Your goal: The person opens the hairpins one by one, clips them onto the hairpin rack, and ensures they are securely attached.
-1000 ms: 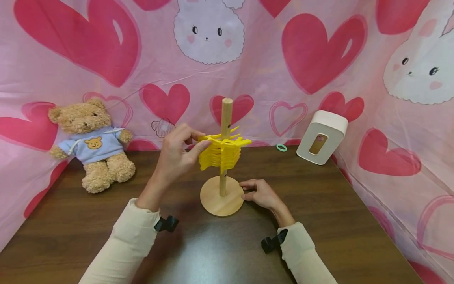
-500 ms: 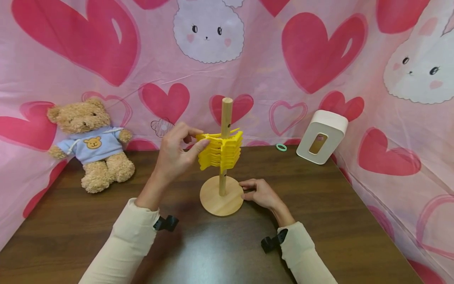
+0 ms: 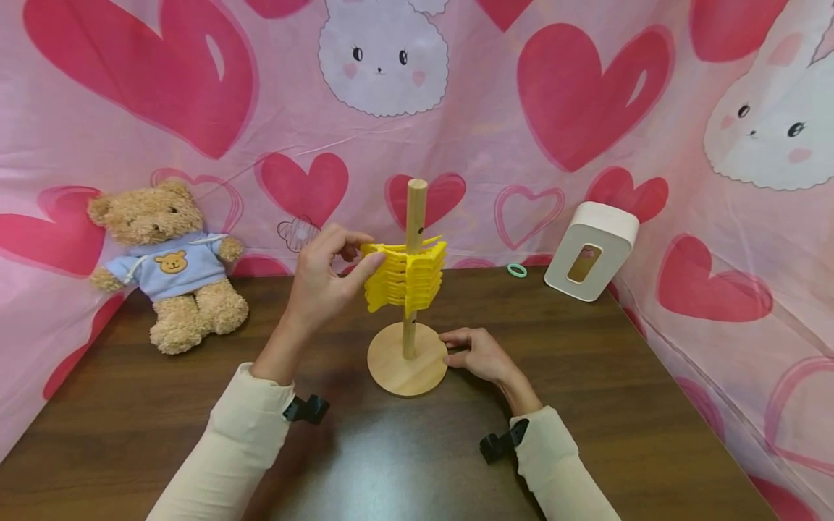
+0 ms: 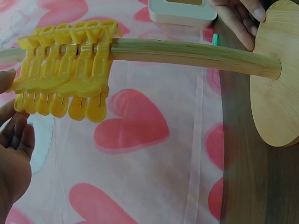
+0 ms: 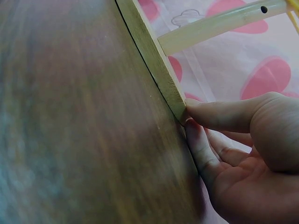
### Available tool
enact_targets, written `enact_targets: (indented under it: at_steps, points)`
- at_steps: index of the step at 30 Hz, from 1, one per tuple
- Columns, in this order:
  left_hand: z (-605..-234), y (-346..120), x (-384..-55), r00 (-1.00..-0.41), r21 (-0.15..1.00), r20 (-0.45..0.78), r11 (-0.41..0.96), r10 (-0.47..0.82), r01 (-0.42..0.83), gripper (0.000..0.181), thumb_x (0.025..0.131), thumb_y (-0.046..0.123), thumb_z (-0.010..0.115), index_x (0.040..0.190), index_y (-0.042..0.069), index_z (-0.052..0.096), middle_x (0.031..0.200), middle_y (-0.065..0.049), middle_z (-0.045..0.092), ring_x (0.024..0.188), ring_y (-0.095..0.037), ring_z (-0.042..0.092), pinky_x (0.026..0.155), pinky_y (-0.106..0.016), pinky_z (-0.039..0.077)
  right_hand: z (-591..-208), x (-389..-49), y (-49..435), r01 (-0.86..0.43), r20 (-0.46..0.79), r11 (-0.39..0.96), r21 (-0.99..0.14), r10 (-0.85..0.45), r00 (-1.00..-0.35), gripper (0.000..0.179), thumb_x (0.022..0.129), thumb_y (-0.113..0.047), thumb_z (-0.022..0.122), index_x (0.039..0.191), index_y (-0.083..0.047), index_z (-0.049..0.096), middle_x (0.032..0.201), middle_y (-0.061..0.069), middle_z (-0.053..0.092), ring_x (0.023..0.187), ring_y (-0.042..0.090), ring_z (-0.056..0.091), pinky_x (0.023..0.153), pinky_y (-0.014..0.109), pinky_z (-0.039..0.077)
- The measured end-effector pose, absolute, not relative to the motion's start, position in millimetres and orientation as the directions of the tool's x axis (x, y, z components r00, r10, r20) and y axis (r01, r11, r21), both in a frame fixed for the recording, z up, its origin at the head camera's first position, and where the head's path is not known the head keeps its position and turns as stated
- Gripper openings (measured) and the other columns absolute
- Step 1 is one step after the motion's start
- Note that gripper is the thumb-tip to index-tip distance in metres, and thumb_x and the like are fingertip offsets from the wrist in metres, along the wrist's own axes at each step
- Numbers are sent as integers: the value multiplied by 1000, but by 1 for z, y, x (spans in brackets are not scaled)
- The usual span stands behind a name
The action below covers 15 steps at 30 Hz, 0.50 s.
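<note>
A round wooden base (image 3: 397, 373) stands on the table with an upright wooden pole (image 3: 417, 210) at its middle. Several yellow plastic clothespins (image 3: 417, 278) are clamped on the pole in a tight stack, about midway up. My left hand (image 3: 326, 271) pinches the handle end of the topmost clothespin between thumb and fingers, from the left. In the left wrist view the clothespins (image 4: 65, 70) lie side by side along the pole, and metal springs show at their handles. Low on the right, my right hand (image 3: 478, 356) pinches the base's rim between thumb and fingers.
A teddy bear (image 3: 169, 260) in a blue top sits at the back left of the brown table (image 3: 365, 463). At the back right are a small green ring (image 3: 517, 270) and a white box (image 3: 593, 250) with an oval opening. Pink patterned cloth hangs behind.
The topmost clothespin stuck out to the right at the top of the stack a second ago; now it lies in line with the others. Both hands have stayed nearly in place.
</note>
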<state>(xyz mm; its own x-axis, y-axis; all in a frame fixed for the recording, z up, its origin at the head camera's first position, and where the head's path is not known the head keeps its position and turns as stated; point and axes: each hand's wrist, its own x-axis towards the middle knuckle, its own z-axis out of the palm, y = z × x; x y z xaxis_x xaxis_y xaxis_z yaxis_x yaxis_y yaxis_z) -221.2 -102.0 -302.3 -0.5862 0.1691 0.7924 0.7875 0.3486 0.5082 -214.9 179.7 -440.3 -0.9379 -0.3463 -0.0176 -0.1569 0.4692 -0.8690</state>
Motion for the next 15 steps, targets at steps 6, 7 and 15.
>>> enact_targets:
  at_steps: [6, 7, 15]
  points:
    - [-304, -102, -219, -644, 580, 753, 322, 138, 748, 21, 86, 8, 80, 104, 0, 72, 90, -9, 63, 83, -20, 54, 75, -24, 46, -442, -216, 180, -173, -12, 469, -866, -365, -931, 39, 88, 0, 73, 125, 8, 67, 122, 21, 67, 110, 33, 62, 93, 44, 52]
    - [-304, -101, -219, -652, 591, 746, 317, 134, 741, 21, 87, 8, 80, 105, 0, 72, 90, -9, 63, 84, -20, 54, 75, -24, 46, -441, -216, 180, -171, -12, 467, -867, -364, -931, 38, 88, 0, 73, 125, 8, 67, 122, 21, 67, 110, 33, 62, 93, 44, 52]
    - [-305, -102, -218, -688, 641, 713, 274, 131, 717, 24, 88, 6, 78, 109, -1, 70, 97, -10, 65, 86, -20, 54, 79, -29, 50, -441, -215, 181, -154, -25, 466, -871, -355, -934, 39, 87, 0, 74, 125, 7, 67, 122, 20, 67, 109, 32, 62, 92, 42, 52]
